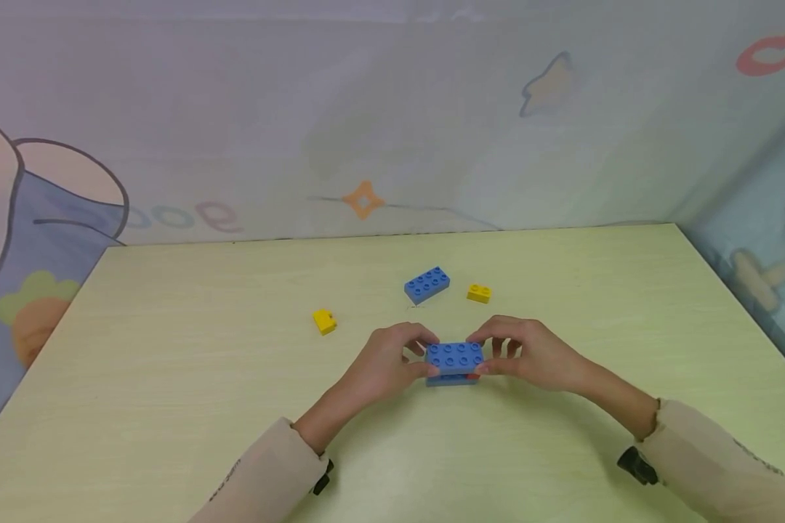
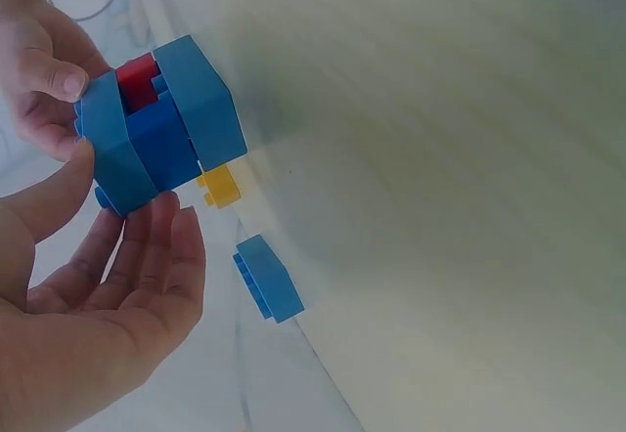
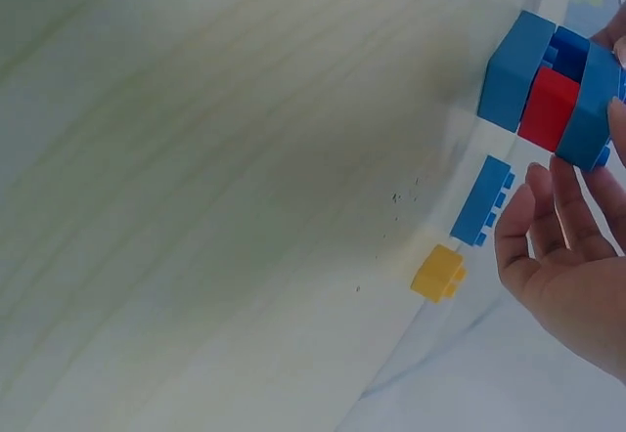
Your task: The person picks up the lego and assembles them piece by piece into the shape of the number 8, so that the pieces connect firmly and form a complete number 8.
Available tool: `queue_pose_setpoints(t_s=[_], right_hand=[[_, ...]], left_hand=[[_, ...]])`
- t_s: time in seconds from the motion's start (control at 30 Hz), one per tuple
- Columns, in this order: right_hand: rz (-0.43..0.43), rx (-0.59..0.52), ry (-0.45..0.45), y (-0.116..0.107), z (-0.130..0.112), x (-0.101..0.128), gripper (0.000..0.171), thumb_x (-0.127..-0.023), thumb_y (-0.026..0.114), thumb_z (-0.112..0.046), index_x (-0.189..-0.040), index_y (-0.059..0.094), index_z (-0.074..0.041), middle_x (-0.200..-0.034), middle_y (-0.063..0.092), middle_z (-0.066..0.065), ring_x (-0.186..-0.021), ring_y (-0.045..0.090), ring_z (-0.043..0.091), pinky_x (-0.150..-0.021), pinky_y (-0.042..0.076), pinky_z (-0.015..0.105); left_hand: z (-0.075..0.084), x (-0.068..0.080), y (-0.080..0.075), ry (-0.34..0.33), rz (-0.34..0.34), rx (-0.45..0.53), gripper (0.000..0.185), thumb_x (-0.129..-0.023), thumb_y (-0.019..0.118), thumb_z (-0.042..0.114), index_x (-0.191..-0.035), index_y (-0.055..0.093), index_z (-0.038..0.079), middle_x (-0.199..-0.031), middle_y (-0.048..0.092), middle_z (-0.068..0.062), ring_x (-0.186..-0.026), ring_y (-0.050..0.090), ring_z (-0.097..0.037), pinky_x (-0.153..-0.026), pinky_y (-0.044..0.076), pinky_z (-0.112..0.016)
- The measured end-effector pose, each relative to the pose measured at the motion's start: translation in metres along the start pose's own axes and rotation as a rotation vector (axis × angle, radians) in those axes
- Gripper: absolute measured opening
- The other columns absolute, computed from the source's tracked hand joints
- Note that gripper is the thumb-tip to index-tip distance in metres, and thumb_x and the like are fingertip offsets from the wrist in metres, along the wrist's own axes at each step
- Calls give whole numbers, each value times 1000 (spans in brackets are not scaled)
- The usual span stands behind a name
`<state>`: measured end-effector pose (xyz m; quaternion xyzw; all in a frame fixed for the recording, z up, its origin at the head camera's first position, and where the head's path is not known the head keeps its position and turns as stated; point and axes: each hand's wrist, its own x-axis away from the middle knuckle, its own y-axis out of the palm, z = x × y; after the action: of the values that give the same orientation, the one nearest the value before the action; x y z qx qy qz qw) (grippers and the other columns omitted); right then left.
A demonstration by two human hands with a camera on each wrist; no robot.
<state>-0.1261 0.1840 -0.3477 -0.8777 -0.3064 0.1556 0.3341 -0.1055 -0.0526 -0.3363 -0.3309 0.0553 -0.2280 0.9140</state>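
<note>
My left hand (image 1: 391,361) and right hand (image 1: 535,354) grip opposite ends of a long blue building brick (image 1: 456,357), its studs facing up. Thumbs lie along its near side and fingers behind it. Under this brick, a red brick (image 3: 551,109) sits on the right side and a darker blue brick (image 2: 164,146) on the left. Both stand on another long blue brick (image 2: 201,105), which forms the bottom layer. A gap between the red and darker blue bricks shows in the wrist views.
Beyond the hands lie a loose long blue brick (image 1: 427,285) and a small yellow brick (image 1: 478,293). Another small yellow brick (image 1: 324,322) lies left of them, tilted. The pale wooden table (image 1: 170,378) ends at a printed cloth backdrop (image 1: 268,109).
</note>
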Motion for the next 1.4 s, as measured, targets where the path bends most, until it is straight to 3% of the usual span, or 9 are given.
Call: queue_pose_setpoints(t_s=[0.2, 0.37, 0.67, 0.83, 1.23, 1.4], right_hand=[[-8, -56, 61, -10, 5, -4, 26, -84, 66, -14, -108, 63, -2, -94, 63, -1, -80, 53, 15, -66, 47, 27], [64, -45, 159, -24, 16, -11, 25, -87, 62, -10, -109, 62, 2, -92, 64, 4, -82, 55, 19, -64, 47, 26], [134, 10, 296, -35, 36, -23, 34, -89, 58, -10, -121, 54, 3, -111, 59, 18, -92, 54, 27, -69, 45, 32], [120, 4, 314, -34, 44, -30, 38, -89, 58, -9, -124, 50, 4, -117, 56, 20, -96, 53, 29, -71, 45, 32], [104, -12, 294, -23, 45, -44, 34, -87, 58, -3, -120, 53, 5, -100, 61, 15, -90, 53, 28, -71, 46, 30], [112, 23, 295, -22, 47, -50, 37, -84, 63, -3, -120, 55, 2, -103, 60, 17, -87, 54, 27, -72, 46, 30]], left_hand=[[0, 0, 0, -5, -5, 1, 28, -81, 69, 9, -109, 62, 6, -104, 62, -4, -93, 58, -20, -75, 48, -28], [1, 0, 0, -13, -10, -2, 29, -81, 69, 9, -109, 62, 6, -105, 62, -3, -94, 58, -19, -76, 47, -27], [-1, -1, 0, -22, -12, 2, 29, -81, 69, 9, -109, 62, 7, -105, 62, -3, -94, 57, -18, -73, 47, -26], [0, -1, 0, -28, -16, 1, 30, -81, 69, 9, -110, 62, 7, -105, 62, -2, -93, 57, -18, -71, 47, -24], [2, 0, -2, -36, -18, -6, 30, -81, 69, 10, -110, 61, 7, -105, 62, -2, -93, 57, -18, -73, 47, -25], [2, -1, -2, -35, -20, -6, 30, -81, 69, 10, -110, 61, 7, -105, 62, -2, -93, 57, -18, -74, 47, -27]])
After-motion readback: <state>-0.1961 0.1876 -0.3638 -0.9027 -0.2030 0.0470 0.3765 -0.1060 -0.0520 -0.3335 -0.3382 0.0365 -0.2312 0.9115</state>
